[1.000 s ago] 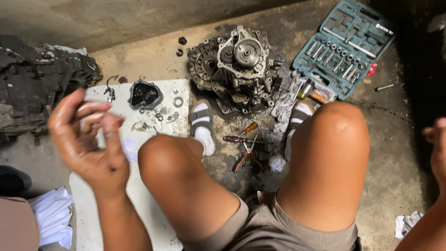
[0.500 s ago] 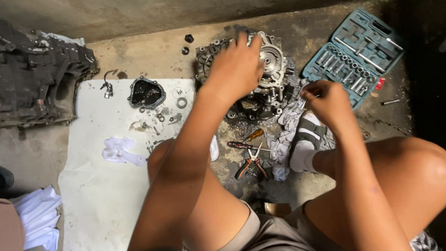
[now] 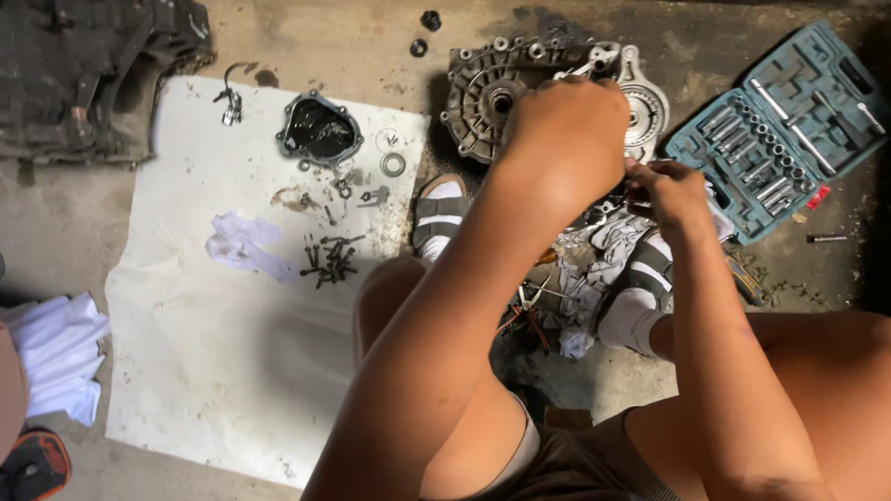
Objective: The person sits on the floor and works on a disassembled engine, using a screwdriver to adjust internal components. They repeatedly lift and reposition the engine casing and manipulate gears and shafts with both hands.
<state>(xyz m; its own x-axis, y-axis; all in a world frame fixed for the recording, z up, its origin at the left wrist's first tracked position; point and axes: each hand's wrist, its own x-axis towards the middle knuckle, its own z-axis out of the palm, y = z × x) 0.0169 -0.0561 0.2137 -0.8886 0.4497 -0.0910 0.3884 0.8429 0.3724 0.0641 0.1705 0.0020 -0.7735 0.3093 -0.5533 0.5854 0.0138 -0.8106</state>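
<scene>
On the floor at the left, a white sheet (image 3: pixel 210 370) carries a dark cover plate (image 3: pixel 318 132) and a cluster of bolts (image 3: pixel 333 259). Further right, the metal gear housing (image 3: pixel 493 82) is being worked on. The left hand (image 3: pixel 563 125) is laid over its top, fingers curled down; what they grip cannot be told. Just beside it, the right hand (image 3: pixel 673 190) is pinched on a small part at the housing's edge. A steady hold seems called for next. A socket set case (image 3: pixel 776 130) lies open at far right.
</scene>
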